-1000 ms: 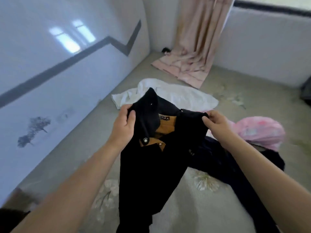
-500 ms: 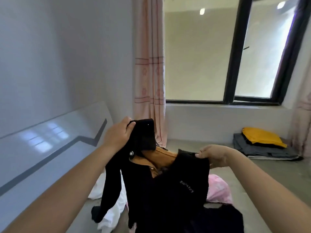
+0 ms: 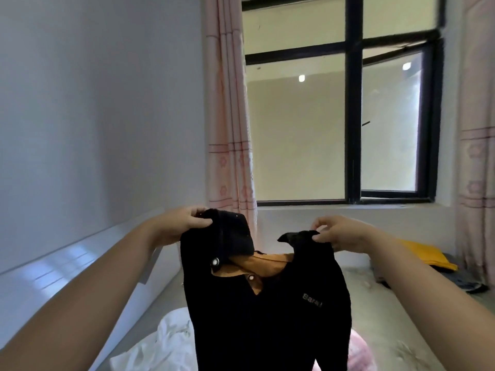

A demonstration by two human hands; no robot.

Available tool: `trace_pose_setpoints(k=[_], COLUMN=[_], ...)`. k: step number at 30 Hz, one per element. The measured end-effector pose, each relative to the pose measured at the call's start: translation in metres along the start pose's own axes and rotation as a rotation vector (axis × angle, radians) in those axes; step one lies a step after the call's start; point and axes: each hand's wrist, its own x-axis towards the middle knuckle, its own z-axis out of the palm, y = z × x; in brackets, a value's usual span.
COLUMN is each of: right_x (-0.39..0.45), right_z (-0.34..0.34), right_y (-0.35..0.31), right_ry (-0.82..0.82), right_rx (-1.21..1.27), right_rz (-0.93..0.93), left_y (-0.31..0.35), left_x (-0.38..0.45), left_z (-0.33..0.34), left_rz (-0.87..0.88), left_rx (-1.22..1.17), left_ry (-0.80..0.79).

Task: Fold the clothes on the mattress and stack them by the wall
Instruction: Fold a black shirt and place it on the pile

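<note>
A black polo shirt with a tan collar lining and white buttons hangs in the air in front of me, its front facing me. My left hand grips its left shoulder. My right hand pinches the right shoulder between thumb and fingers. The shirt's lower part runs off the bottom of the frame. Under it on the mattress lie a white garment and a pink garment, both partly hidden by the shirt.
A folded pile with a yellow garment on top of grey ones sits by the far right wall under the window. A white headboard panel lines the left side. Pink curtains hang beside the window.
Both hands have raised the black shirt higher and spread its shoulders apart. The view has tilted up from the mattress to the window.
</note>
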Motion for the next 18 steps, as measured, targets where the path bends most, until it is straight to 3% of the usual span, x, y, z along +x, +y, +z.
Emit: trace_pose_setpoints(k=[3,5,8,11,15,18], right_x=[-0.001,0.004,0.017,0.03,0.036,0.033], right_z=[-0.017,-0.021,-0.019,-0.013,-0.011,-0.008], right_y=[-0.004,-0.005,-0.005,-0.001,0.001,0.009], right_ry=[-0.035,0.08,0.235,0.324,0.466,0.579], right_rx=[0.063,0.052,-0.011,-0.19,-0.64,-0.659], right_rz=[-0.02,-0.064,-0.069,0.017,0.056,0.003], left_y=[-0.004,-0.005,-0.004,-0.01,-0.023,-0.031], left_x=[0.003,0.012,0.037,0.057,0.069,0.067], left_z=[-0.002,0.001,0.004,0.013,0.031,0.039], left_rz=[0.095,0.188,0.304,0.271,0.32,0.361], left_rx=[-0.055,0.055,0.399,0.666,0.878,0.932], left_ry=[0.019,0.184,0.483,0.585,0.703,0.769])
